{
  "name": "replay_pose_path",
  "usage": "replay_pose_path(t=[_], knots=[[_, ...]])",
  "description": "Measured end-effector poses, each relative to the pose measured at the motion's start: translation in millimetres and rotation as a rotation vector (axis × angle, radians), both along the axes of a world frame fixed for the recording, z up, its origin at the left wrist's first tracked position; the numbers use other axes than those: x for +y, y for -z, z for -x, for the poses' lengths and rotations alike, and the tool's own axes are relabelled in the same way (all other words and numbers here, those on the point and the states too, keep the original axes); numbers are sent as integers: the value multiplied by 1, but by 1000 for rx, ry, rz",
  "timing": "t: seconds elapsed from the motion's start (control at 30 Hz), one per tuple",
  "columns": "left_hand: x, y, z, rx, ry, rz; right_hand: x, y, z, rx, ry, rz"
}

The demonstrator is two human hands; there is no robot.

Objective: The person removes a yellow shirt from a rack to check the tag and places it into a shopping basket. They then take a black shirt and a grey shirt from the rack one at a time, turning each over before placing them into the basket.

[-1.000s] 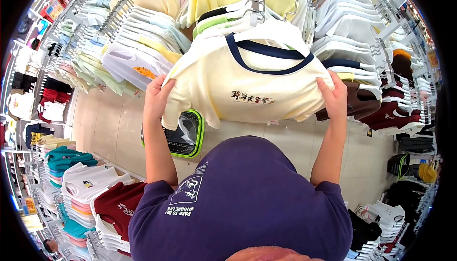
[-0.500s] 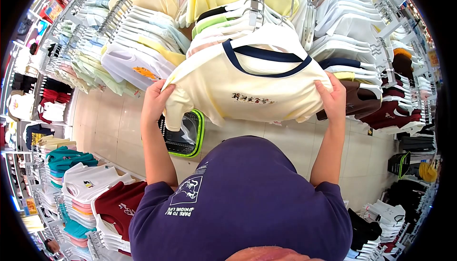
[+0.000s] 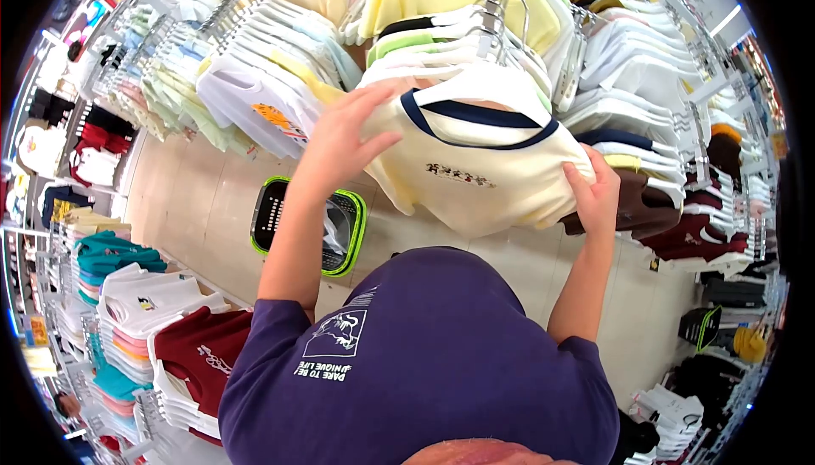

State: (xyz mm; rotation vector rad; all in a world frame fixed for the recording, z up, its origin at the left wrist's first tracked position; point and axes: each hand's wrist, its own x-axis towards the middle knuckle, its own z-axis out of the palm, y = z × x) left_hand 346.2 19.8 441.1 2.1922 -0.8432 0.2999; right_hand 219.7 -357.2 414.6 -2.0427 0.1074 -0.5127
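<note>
A cream T-shirt [image 3: 475, 198] with a navy neckband and a small row of printed figures hangs from a white hanger [image 3: 488, 85] at the front of the rack. My right hand [image 3: 599, 192] pinches the shirt's right sleeve, thumb on top. At the opposite shoulder, my left hand [image 3: 346, 138] has its fingers spread, the fingertips beside the fabric and hanger. That side's sleeve is partly hidden behind the hand and hangs loose.
Packed clothes racks line both sides, with a lilac shirt [image 3: 255, 109] at left and a brown garment [image 3: 641, 202] at right. A black shopping basket with a green rim [image 3: 360, 232] stands on the tiled floor [image 3: 195, 210]. Folded maroon shirts [image 3: 208, 346] lie at lower left.
My left hand has let go of the left sleeve and moved up and right to the shoulder, fingers opening. That side of the shirt has dropped. My right hand keeps its hold.
</note>
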Motion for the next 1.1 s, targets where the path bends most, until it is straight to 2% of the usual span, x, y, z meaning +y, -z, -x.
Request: replay_pose_path(t=[0.23,0.4,0.47,0.53,0.57,0.6,0.7,0.8,1.0,1.1], knots=[[-19,17,0,-44,-111,-4,1,4,2,33,-35,28],[-7,31,8,-79,-146,-14,-4,13,-7,87,-128,159],[4,24,17,-99,-156,6,-7,16,-13,162,-238,145],[18,21,24,-137,-170,-7,-14,28,-24,172,-374,-37],[26,17,31,-129,-212,-23,-8,29,-31,92,-432,-181],[32,11,39,-120,-249,-38,-12,29,-39,88,-448,-199],[52,7,57,-101,-349,-86,-4,9,-67,-155,-528,-136],[68,8,74,-105,-416,-83,30,-32,-87,-267,-731,-98],[90,19,106,-144,-536,-124,171,-142,-69,-695,-1231,172],[95,15,126,-134,-597,-137,216,-175,-42,-967,-1426,175]])
